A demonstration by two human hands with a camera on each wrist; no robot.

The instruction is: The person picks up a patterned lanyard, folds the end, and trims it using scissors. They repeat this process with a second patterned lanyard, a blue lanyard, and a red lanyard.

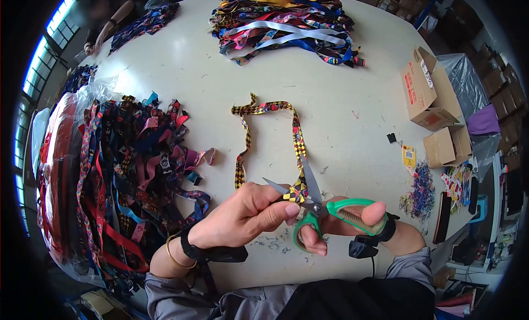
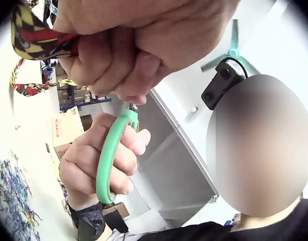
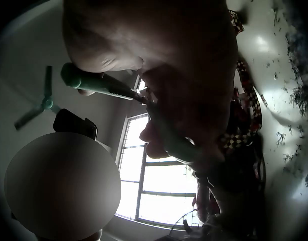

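My left hand pinches a yellow-and-black checkered ribbon strap between thumb and fingers. The strap's end stands up out of the grip, between the spread blades of the scissors, while the rest loops away over the table. Fingers and thumb of my right hand pass through the green scissor handles, which stand apart. In the left wrist view the strap folds beside the left hand, with the right hand curled round a green handle below it.
A large heap of patterned straps lies at the left, and another bundle at the far side of the white table. Cardboard boxes and a pile of thread scraps are at the right. Another person's arm shows far left.
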